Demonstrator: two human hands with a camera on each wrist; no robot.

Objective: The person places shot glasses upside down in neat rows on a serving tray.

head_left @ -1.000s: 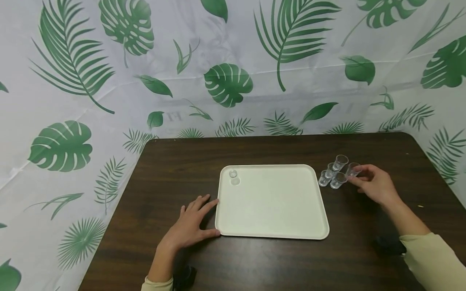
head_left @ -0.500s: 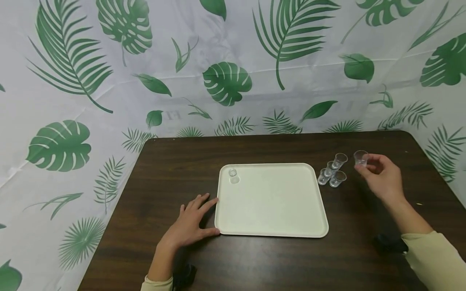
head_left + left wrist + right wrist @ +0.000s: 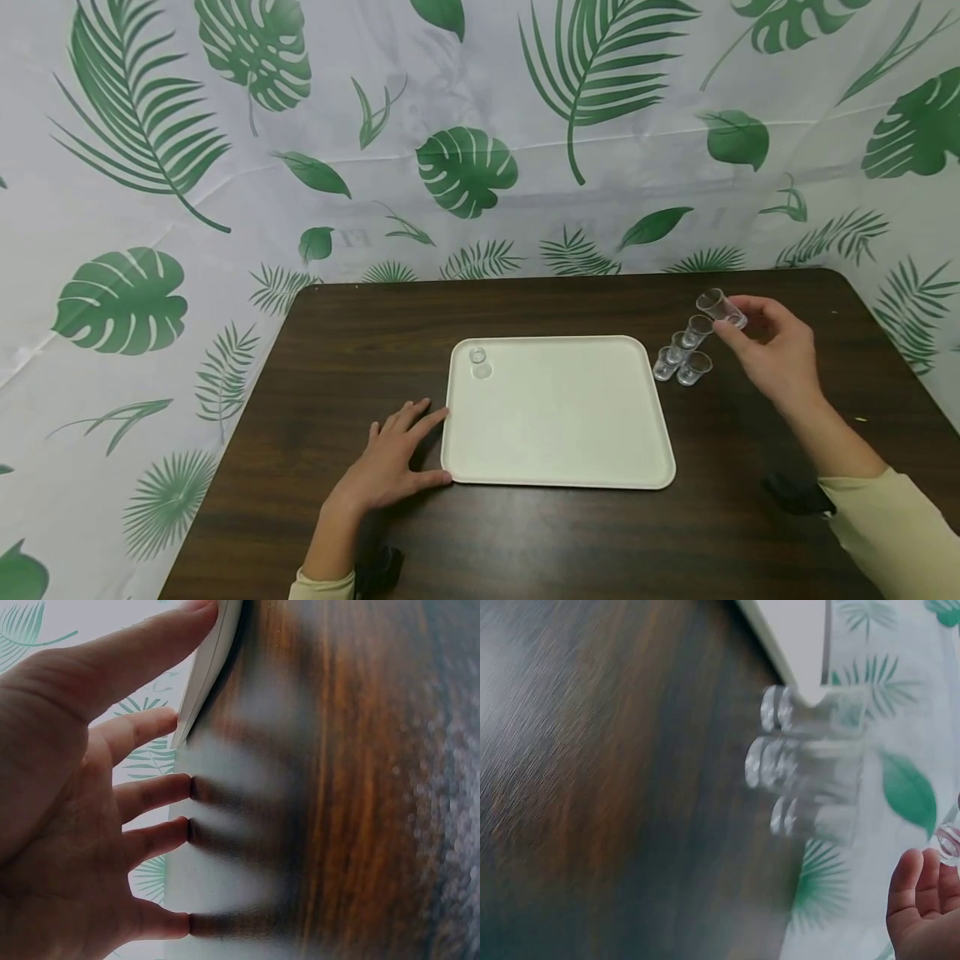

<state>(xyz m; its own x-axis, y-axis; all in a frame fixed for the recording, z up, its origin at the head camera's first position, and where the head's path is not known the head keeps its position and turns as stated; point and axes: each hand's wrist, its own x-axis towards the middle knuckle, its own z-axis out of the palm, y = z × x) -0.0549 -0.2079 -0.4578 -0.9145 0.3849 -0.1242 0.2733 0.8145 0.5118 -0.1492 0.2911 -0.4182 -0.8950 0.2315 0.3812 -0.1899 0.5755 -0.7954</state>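
A clear shot glass point(image 3: 720, 307) is pinched between the thumb and fingers of my right hand point(image 3: 783, 354), raised over the table and tilted with its mouth to the left. Close by on the left stand several more clear shot glasses point(image 3: 695, 369) in a tight cluster. Another small clear glass point(image 3: 477, 357) stands in the upper left corner of the cream tray point(image 3: 562, 417). My left hand point(image 3: 382, 467) is spread at the tray's left side, thumb and index fingertip at its rim. In the left wrist view its other fingertips rest on the tabletop.
The dark wood table point(image 3: 540, 550) reaches back to a white cloth backdrop point(image 3: 480, 83) with green leaf prints. The clustered glasses sit right beside the tray's upper right edge. A tiny pale scrap point(image 3: 860, 419) lies on the table at the right.
My right hand has lifted one shot glass from the cluster's right side, moving it up and away, then leftward while tilting it. My left hand and the tray stay in place.
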